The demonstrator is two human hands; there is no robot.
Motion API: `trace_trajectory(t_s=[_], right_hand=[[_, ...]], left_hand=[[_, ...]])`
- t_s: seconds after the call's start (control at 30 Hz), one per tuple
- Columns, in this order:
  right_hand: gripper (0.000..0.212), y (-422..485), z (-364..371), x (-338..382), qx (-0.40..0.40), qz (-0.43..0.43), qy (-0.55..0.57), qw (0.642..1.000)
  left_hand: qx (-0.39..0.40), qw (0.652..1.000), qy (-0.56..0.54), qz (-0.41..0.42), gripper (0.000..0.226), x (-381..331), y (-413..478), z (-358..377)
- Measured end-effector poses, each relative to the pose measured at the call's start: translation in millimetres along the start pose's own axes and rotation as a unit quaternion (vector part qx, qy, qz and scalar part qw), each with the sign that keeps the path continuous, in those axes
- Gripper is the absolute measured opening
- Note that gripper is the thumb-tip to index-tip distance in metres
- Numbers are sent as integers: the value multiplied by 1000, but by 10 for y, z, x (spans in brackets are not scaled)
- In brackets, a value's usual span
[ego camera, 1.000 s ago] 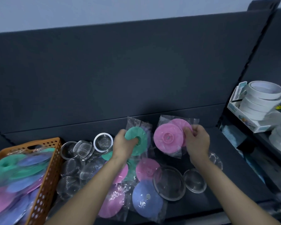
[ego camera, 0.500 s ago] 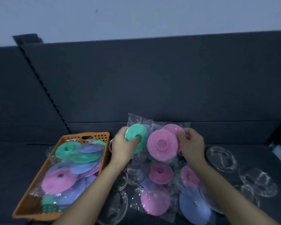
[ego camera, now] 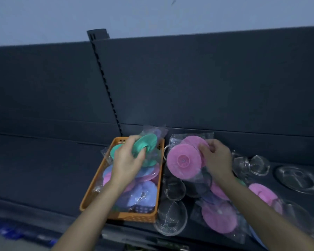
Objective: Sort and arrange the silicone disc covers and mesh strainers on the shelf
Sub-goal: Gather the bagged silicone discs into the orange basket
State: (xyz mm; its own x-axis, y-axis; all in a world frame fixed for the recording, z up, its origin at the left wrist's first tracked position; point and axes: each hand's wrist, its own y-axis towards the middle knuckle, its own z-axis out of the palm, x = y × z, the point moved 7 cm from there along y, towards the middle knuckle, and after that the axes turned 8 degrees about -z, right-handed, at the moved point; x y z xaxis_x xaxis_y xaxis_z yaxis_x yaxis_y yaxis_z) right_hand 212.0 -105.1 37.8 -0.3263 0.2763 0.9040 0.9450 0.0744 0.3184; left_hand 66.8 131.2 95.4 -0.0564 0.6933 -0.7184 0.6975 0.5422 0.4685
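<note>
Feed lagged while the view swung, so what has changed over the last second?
The left hand carried the green disc packet leftward; it now hangs over the orange basket. The right hand followed with the pink disc packet, now just right of the basket. Both grips unchanged; nothing released.

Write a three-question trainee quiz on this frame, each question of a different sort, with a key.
1. Which hand grips the green disc cover? A left hand; B right hand; C neither.
2. True or false: the right hand holds a mesh strainer.
3. Fill in: the bagged covers beneath the left hand lie in an orange ____.

Key
1. A.
2. False; it pinches a bagged pink disc cover.
3. basket.
</note>
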Motion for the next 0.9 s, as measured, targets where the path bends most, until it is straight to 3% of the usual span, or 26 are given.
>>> trace_trajectory(t_s=[0.1,0.2,0.3,0.37,0.5,0.67,0.8,0.9], right_hand=[[13,-38,132,84,-3,-3,-9,1000],[10,-47,248,178,-12,-8,-6,1000],[9,-44,371,265,-17,-12,-3,1000],[9,-37,463,309,-13,-14,-8,1000],[13,-14,593,379,-7,-16,-19,1000],[10,95,773,576,17,-46,-70,996],[7,220,959,842,30,-114,-109,987],[16,250,1098,1021,17,-171,-117,978]], left_hand=[[28,994,64,79,30,76,-69,-186],[63,964,176,188,36,116,-149,-248],[118,934,250,226,32,290,-229,-225],[196,928,263,180,31,541,-272,-135],[307,897,314,46,62,1080,-378,-18],[346,903,253,22,77,1194,-369,-19],[362,921,142,-24,55,1183,-185,-72],[307,933,187,37,57,1093,-73,-71]])
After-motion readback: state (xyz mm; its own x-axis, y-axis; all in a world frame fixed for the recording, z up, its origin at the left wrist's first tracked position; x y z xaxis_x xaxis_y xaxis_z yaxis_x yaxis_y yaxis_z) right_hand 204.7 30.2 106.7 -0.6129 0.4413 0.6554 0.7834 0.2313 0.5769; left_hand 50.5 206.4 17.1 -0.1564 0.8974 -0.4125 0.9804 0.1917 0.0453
